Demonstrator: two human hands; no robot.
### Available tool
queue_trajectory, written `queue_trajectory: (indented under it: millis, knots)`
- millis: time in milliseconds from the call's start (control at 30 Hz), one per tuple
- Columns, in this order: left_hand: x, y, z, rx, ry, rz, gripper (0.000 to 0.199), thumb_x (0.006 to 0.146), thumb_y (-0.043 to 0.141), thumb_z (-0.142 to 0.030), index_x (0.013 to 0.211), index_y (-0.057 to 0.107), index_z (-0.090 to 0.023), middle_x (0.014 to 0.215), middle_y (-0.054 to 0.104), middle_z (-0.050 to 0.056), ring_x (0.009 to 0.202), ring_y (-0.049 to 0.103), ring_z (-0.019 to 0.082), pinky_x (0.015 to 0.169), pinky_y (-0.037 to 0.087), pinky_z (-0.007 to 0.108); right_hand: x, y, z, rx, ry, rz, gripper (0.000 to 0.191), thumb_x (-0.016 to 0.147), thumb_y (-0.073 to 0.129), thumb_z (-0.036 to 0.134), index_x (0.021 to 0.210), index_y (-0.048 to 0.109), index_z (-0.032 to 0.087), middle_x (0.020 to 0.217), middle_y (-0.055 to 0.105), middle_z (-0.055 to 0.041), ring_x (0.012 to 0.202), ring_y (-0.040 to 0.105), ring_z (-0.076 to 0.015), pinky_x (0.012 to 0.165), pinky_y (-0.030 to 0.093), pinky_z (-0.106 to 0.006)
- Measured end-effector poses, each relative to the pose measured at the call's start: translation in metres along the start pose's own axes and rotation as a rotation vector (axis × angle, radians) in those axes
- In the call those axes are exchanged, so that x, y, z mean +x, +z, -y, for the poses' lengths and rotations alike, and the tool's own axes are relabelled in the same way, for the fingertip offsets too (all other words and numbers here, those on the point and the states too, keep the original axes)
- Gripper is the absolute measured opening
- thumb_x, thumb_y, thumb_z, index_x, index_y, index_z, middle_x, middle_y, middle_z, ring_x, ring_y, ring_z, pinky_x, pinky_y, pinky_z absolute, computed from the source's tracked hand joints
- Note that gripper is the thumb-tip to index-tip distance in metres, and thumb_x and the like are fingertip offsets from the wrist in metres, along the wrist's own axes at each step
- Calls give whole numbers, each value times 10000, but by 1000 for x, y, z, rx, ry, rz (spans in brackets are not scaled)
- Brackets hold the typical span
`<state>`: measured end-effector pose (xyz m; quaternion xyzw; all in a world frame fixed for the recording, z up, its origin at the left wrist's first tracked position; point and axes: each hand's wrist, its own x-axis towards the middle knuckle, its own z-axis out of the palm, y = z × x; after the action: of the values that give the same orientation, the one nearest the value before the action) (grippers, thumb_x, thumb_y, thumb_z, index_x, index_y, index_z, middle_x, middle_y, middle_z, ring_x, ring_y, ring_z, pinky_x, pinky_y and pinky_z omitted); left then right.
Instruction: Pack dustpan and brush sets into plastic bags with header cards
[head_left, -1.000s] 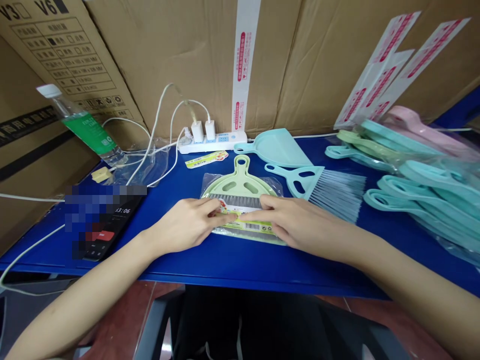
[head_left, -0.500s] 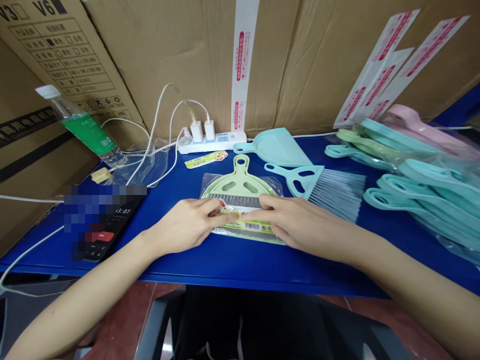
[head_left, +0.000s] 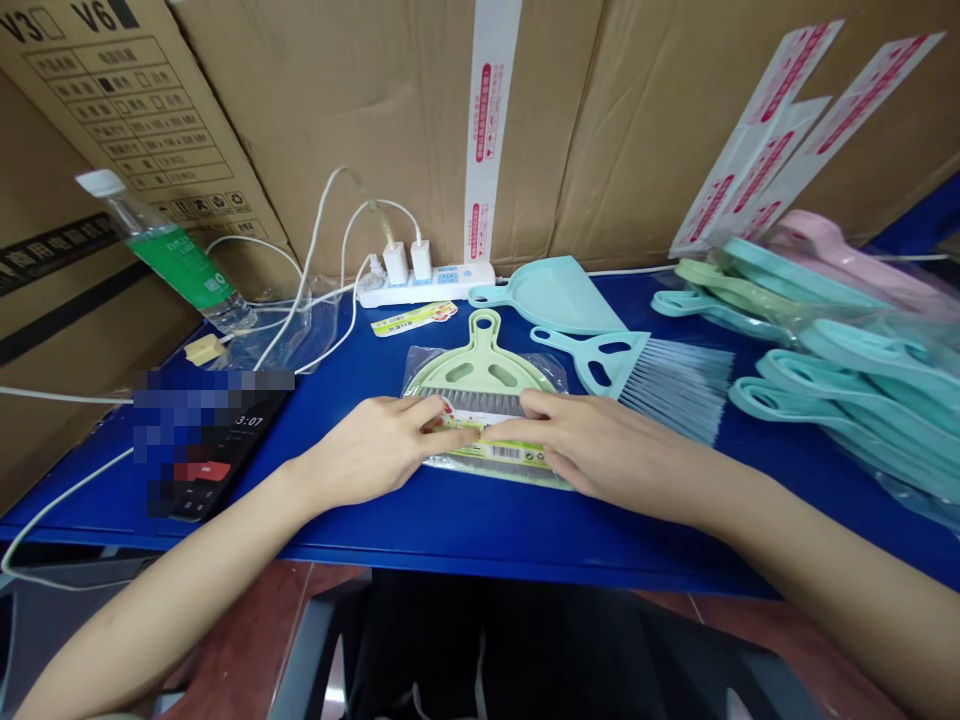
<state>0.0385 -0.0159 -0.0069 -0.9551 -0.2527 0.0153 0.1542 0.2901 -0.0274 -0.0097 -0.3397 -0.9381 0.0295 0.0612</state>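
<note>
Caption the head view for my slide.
Left hand and right hand on the bagged green set, near blue dustpan and brush.

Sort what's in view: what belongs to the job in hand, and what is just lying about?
Job, apparently: green set, touched by left hand and right hand; blue dustpan; blue brush; wrapped sets; loose label.
Lying about, apparently: phone; bottle; power strip.

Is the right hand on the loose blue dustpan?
No, the right hand is on the wrapped green brush set, while the loose blue dustpan lies farther back.
</note>
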Motion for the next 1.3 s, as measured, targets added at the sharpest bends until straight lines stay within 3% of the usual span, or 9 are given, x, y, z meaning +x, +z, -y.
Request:
queue_trajectory:
  millis: [300,500,867,1300]
  knots:
    - [-4,-4,4,-79,-12,10,423,918,419,-83,1250,603,-271,960,625,31,800,636,156,698,531,267,0,-5,2,99,47,49,493,792,435,-21,1129,685,238,837,535,-24,600,503,-127,533,330,-231]
    - [-8,-6,7,-60,-23,-86,376,910,433,-90,1163,675,-226,892,618,54,790,562,184,684,507,293,-2,-5,0,132,43,2,408,799,448,-2,1035,702,214,845,553,-29,606,506,-122,534,336,-229]
    - [-15,-12,16,-139,-112,-140,492,891,380,-29,1049,759,-300,789,527,38,714,473,176,587,417,288,-9,-12,-8,133,61,-42,407,838,458,44,1010,770,240,789,668,-20,580,561,-118,511,349,-228]
    - [-23,-13,28,-289,-232,-81,491,881,360,-46,955,784,-281,776,540,28,706,491,144,607,422,238,-20,-16,-25,166,72,5,363,827,486,105,911,791,283,894,782,-3,850,715,-197,706,503,-310]
